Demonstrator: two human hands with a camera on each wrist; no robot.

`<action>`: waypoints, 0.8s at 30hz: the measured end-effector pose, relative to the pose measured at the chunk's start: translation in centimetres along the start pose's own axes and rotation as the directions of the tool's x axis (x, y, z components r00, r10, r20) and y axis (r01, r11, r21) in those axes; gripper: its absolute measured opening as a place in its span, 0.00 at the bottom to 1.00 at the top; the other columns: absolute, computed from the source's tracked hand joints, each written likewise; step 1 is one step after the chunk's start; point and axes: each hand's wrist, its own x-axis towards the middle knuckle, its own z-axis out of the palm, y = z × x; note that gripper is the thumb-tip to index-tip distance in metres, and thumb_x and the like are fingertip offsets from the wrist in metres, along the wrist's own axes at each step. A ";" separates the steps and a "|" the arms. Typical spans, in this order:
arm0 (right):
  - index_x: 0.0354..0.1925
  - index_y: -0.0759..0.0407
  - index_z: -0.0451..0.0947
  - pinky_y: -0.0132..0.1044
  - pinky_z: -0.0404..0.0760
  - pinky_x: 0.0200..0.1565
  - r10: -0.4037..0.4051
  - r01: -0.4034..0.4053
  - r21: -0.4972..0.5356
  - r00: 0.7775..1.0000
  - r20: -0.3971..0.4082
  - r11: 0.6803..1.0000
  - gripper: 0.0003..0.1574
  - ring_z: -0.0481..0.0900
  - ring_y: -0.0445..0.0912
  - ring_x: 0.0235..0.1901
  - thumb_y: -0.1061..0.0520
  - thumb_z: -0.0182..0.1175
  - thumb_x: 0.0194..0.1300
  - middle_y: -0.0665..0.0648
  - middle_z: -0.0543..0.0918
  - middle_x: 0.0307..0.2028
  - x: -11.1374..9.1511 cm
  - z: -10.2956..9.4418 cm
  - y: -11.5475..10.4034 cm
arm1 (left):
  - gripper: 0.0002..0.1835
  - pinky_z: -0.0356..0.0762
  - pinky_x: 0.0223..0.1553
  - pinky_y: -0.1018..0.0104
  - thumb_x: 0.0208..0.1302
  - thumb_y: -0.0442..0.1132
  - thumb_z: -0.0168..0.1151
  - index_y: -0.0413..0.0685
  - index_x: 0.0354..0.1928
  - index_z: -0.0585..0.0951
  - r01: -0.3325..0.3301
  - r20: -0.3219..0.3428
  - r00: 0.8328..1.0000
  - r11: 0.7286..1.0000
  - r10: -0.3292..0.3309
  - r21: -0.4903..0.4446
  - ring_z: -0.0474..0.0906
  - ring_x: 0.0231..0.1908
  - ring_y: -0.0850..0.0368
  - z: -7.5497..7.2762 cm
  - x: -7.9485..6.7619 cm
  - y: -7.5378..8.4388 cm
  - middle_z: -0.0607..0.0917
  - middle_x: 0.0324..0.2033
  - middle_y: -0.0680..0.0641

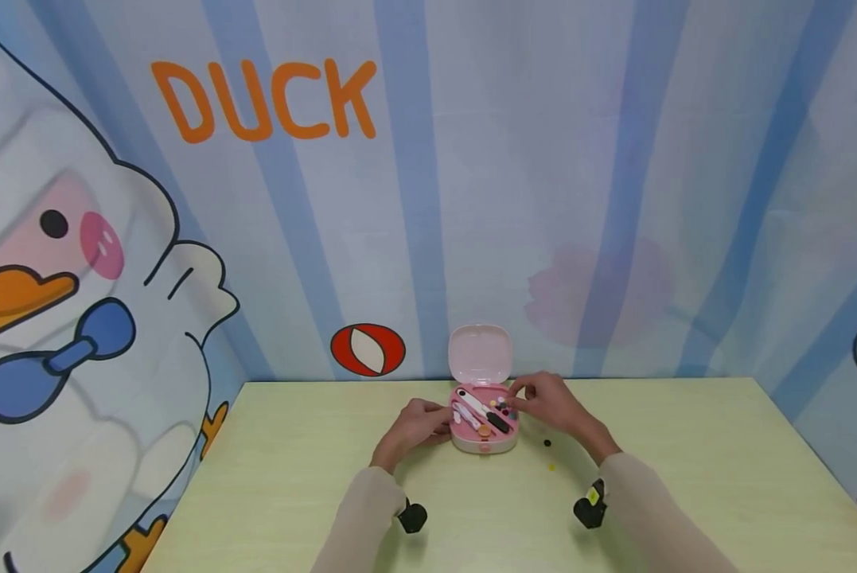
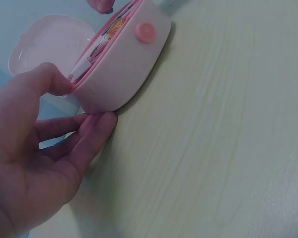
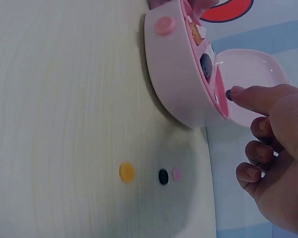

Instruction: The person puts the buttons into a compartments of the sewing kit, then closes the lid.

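A pink-and-white sewing box [image 1: 484,447] stands on the table with its lid [image 1: 481,356] raised. My left hand [image 1: 415,426] holds its left side, thumb on the rim and fingers against the outer wall [image 2: 124,74]. Over the right compartment, my right hand [image 3: 280,134] pinches a small dark button [image 3: 229,94] between thumb and index finger. Several small coloured buttons [image 1: 500,404] lie in that compartment. A white tool with a black end [image 1: 498,422] lies across the middle, close to an orange round piece [image 1: 484,430].
Right of the box, a black button [image 3: 163,176], a yellow button [image 3: 126,172] and a pink button [image 3: 176,174] lie loose on the pale wooden table [image 1: 292,493]. Behind the table's back edge hangs a striped blue backdrop [image 1: 485,199].
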 end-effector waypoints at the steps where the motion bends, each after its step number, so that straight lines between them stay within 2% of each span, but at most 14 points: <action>1: 0.41 0.59 0.88 0.32 0.62 0.23 -0.001 0.001 0.002 1.000 0.001 1.000 0.05 0.65 0.42 0.19 0.59 0.68 0.70 0.49 0.70 0.19 0.2 0.2 -0.1 | 0.26 0.86 0.49 0.61 0.75 0.47 0.64 0.32 0.62 0.78 0.000 0.004 1.000 1.000 0.000 -0.005 0.85 0.43 0.52 0.0 0.0 0.0 0.86 0.42 0.43; 7: 0.41 0.60 0.88 0.33 0.64 0.23 0.010 -0.010 0.000 1.000 -0.007 1.000 0.07 0.67 0.42 0.20 0.58 0.68 0.70 0.50 0.74 0.20 1.4 1.2 -0.5 | 0.25 0.86 0.49 0.60 0.74 0.47 0.64 0.31 0.61 0.78 -0.007 0.013 1.000 1.000 0.007 -0.021 0.85 0.44 0.51 0.0 -0.1 0.1 0.86 0.43 0.42; 16: 0.39 0.59 0.88 0.35 0.71 0.23 0.080 -0.080 0.008 0.997 0.008 0.997 0.05 0.74 0.44 0.22 0.58 0.67 0.71 0.53 0.81 0.24 2.6 2.0 -1.3 | 0.25 0.87 0.49 0.61 0.75 0.47 0.64 0.33 0.61 0.79 -0.004 0.006 1.000 1.000 0.004 -0.012 0.85 0.43 0.52 -0.1 -0.3 0.1 0.86 0.42 0.43; 24: 0.38 0.58 0.88 0.35 0.70 0.24 0.135 -0.135 -0.012 0.991 0.011 0.991 0.05 0.74 0.44 0.23 0.57 0.68 0.71 0.52 0.79 0.23 3.2 2.4 -1.5 | 0.25 0.87 0.48 0.63 0.75 0.48 0.64 0.33 0.61 0.79 0.005 0.002 1.000 1.000 -0.005 0.004 0.84 0.42 0.53 -0.1 -0.1 0.1 0.86 0.41 0.44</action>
